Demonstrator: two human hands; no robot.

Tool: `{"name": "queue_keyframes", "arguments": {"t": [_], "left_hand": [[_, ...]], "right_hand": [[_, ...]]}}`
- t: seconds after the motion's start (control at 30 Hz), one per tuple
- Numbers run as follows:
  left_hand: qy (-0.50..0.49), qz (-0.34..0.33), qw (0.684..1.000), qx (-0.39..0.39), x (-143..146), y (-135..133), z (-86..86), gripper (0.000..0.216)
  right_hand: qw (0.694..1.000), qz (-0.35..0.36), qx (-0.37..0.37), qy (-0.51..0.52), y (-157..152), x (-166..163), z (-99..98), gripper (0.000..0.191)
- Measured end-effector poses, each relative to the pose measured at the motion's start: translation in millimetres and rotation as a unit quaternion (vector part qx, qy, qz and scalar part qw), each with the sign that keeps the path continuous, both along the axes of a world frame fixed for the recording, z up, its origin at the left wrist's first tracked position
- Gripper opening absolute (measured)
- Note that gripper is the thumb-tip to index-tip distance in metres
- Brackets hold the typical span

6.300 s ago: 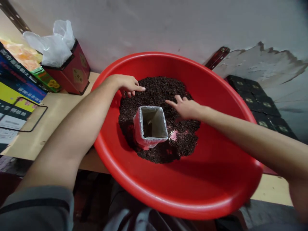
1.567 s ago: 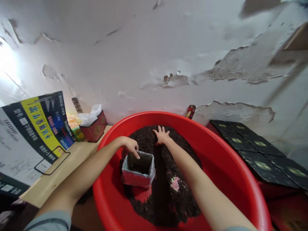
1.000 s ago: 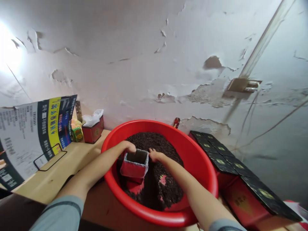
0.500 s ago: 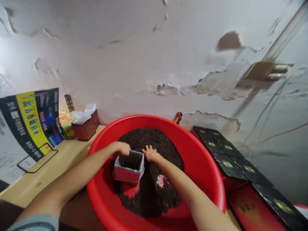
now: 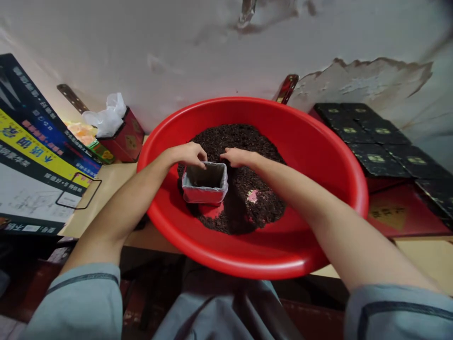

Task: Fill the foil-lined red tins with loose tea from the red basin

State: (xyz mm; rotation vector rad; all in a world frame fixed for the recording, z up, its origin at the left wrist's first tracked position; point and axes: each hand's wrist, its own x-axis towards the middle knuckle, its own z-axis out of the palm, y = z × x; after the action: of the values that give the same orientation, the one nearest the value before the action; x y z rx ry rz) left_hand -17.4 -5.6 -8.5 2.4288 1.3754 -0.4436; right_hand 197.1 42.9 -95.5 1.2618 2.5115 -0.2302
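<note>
A large red plastic basin [image 5: 329, 156] holds a heap of dark loose tea leaves [image 5: 237, 134]. Inside it stands a small open red box [image 5: 205, 194] with a clear plastic liner folded over its rim. My left hand [image 5: 193, 153] grips the box's far left rim, thumb toward the opening. Just right of the box, my right hand [image 5: 235, 157] is down at the tea leaves, fingers curled in, their tips partly hidden. A small pink and pale patch [image 5: 252, 196] shows among the leaves.
Right of the basin are several red boxes with black lids [image 5: 377, 160]. To the left stand a printed carton [image 5: 42, 156] and a red box [image 5: 130, 137] with white plastic [image 5: 108, 115] on top. A peeling wall [image 5: 198, 56] rises behind.
My view has tilted down, bringing both sleeves and my lap in. My right hand's spread fingers have curled into the tea leaves. The left hand remains on the box rim.
</note>
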Motion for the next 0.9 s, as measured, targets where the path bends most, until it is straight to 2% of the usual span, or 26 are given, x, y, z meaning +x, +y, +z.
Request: {"name": "queue_keyframes", "arguments": {"t": [0.1, 0.17, 0.3, 0.37, 0.5, 0.57, 0.67, 0.73, 0.8, 0.9], "left_hand": [[0.016, 0.019, 1.0, -0.015, 3.2, -2.3, 1.4, 0.036], [0.022, 0.033, 0.998, -0.058, 3.3, -2.0, 0.8, 0.04], [-0.003, 0.041, 0.987, -0.154, -5.3, 3.6, -2.1, 0.055], [-0.036, 0.05, 0.98, -0.19, -12.6, 8.0, -5.1, 0.057], [-0.095, 0.088, 0.966, -0.225, -24.6, 15.0, -11.8, 0.043], [-0.106, 0.109, 0.959, -0.239, -27.4, 16.3, -13.2, 0.041], [-0.118, 0.123, 0.952, -0.253, -28.8, 16.9, -12.7, 0.046], [-0.116, 0.124, 0.951, -0.259, -29.1, 18.3, -12.4, 0.051], [-0.113, 0.123, 0.947, -0.273, -29.7, 21.0, -13.4, 0.057], [-0.124, 0.115, 0.941, -0.294, -32.4, 26.1, -17.4, 0.063]], "right_hand": [[0.999, 0.029, 0.019, 0.026, 11.4, 6.6, 25.2, 0.045], [0.996, 0.05, 0.017, 0.067, 16.9, 14.1, 47.4, 0.043], [0.982, 0.117, -0.013, 0.15, 15.2, 22.7, 90.0, 0.053], [0.973, 0.151, 0.004, 0.174, 8.3, 17.4, 98.5, 0.054], [0.957, 0.201, 0.048, 0.203, -10.7, -5.0, 86.5, 0.053], [0.952, 0.219, 0.044, 0.207, -18.8, -13.0, 80.3, 0.052], [0.952, 0.23, 0.028, 0.199, -19.9, -13.5, 83.4, 0.054], [0.961, 0.21, 0.023, 0.18, -9.9, -9.0, 86.2, 0.056], [0.976, 0.163, 0.028, 0.142, 6.2, -4.8, 79.8, 0.058], [0.997, 0.048, 0.041, 0.042, 28.5, -4.2, 47.8, 0.08]]}}
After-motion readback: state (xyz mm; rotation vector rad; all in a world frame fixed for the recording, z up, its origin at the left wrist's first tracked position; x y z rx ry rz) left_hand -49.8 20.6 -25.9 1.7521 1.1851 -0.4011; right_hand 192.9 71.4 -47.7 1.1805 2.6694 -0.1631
